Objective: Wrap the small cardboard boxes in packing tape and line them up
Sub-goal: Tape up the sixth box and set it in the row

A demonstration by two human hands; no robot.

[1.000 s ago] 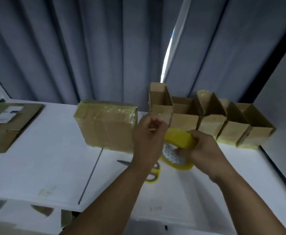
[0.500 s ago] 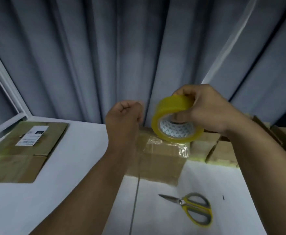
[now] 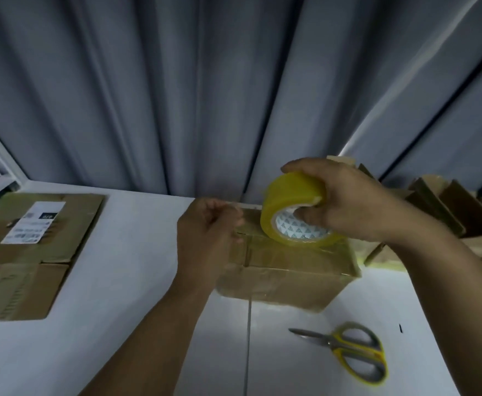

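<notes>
The right hand [image 3: 351, 204] grips a roll of yellow tape [image 3: 292, 195], thumb tucked into the white core and fingers curled over the top of the roll. The roll stands on its edge, its lower rim touching the top of a tape-covered cardboard box [image 3: 291, 270] toward the box's far right part. The left hand [image 3: 205, 235] sits at the box's left end with its fingers curled in toward the thumb. Whether they pinch a loose end of tape cannot be told, since the frame is too blurred there. The box lies flat on the white table [image 3: 119, 310], across a thin seam in the tabletop. Its far edge is close to the grey curtain [image 3: 177, 95]. Just beside its right end stands a row of small open cardboard boxes [image 3: 440, 207], running off to the right along the curtain. Scissors [image 3: 351, 350] with yellow and grey handles lie near the box's front right corner, apart from it, blades pointing left. A flattened carton [image 3: 19, 267] with a white label lies well apart on the left. A wide strip of bare table runs between it and the left forearm, and more bare surface lies in front of the box.
</notes>
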